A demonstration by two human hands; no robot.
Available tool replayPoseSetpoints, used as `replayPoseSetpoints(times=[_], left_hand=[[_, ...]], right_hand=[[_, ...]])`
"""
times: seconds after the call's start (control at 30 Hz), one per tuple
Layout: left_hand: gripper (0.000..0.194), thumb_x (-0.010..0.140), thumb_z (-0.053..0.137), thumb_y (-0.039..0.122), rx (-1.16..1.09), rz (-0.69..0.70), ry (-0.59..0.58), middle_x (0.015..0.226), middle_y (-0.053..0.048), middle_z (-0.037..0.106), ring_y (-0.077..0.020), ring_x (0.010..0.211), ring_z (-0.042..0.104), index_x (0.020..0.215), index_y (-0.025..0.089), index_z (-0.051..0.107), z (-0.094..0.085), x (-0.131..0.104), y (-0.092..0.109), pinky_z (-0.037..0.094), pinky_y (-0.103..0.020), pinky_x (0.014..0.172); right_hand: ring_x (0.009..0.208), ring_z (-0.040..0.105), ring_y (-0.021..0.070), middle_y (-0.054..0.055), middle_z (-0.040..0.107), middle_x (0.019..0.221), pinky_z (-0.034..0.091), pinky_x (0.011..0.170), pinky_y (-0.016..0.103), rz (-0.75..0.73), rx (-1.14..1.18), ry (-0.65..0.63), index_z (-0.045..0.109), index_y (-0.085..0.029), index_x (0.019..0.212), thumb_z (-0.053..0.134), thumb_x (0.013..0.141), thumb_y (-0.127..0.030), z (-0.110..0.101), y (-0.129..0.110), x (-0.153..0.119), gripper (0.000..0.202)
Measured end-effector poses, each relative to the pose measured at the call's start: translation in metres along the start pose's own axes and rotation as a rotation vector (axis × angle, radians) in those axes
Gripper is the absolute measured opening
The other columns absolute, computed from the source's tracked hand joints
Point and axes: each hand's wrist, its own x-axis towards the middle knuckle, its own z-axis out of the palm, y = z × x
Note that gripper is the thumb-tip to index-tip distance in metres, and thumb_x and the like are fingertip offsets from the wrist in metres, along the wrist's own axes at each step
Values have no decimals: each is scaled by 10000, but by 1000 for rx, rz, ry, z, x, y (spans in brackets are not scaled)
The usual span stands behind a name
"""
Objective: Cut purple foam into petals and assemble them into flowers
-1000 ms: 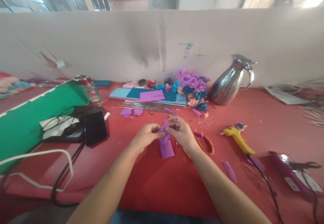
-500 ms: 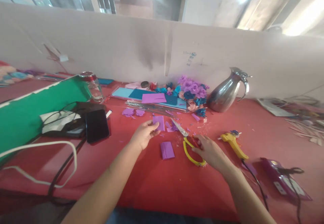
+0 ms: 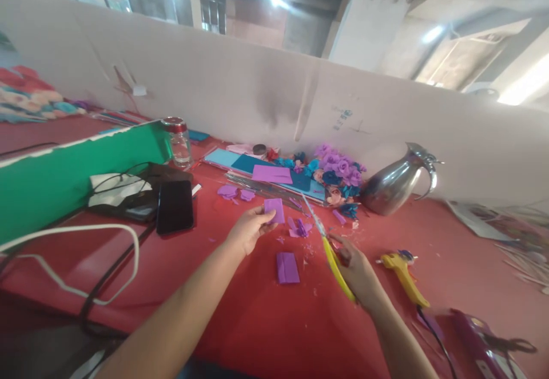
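Between thumb and fingers, my left hand pinches a small purple paper piece. My right hand is closed on the yellow handle of a pair of scissors, whose blades point up and away to the left. The blades look nearly closed and are apart from the held paper. A folded purple paper packet lies on the red table between my hands. Purple scraps lie left of the scissors, and cut purple petals lie beyond my left hand.
Paper flowers and coloured sheets lie near the wall. A metal jug, yellow glue gun and purple device stand or lie right. A phone, glass jar, cables and green panel are left.
My right hand has lifted the scissors and turned them edge-on, with the blades nearer together. My left hand still holds the paper. The whole view has shifted and tilted.
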Motion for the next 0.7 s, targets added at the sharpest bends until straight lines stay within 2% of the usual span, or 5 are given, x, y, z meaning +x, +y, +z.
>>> replayPoseSetpoints(times=[0.1,0.17,0.27,0.5,0.7], left_hand=[[87,658,746,79,28,18,-15,753,-47,703,-101,643,624,728,120,712,-1,1,-1,524,-194,610],[121,640,769,112,61,23,-45,781,-55,715,-111,657,632,750,122,720,0,0,-4,527,-209,629],[198,616,800,181,133,24,-96,827,-71,730,-137,700,648,794,130,730,4,-3,-9,535,-250,680],[315,609,806,256,301,-43,-217,967,-101,734,-185,815,669,895,144,735,16,-13,-18,527,-294,747],[367,543,825,199,358,-30,-239,920,-98,737,-191,790,664,890,133,726,16,-14,-22,521,-313,760]], right_hand=[[538,490,102,-68,520,635,371,515,220,-2,357,-72,488,-192,1212,678,689,-320,15,-21,12,571],[601,526,108,-53,560,705,408,555,223,-55,508,-29,482,-217,1181,727,665,-327,28,-36,20,581],[525,491,86,-56,572,718,379,472,205,0,644,19,480,-239,1133,765,624,-332,47,-50,27,591],[380,428,32,-50,616,794,308,331,169,123,785,18,484,-243,1055,815,542,-276,58,-44,24,612],[337,412,39,-86,587,640,278,309,157,106,815,22,475,-224,1049,796,566,-301,56,-41,23,586]])
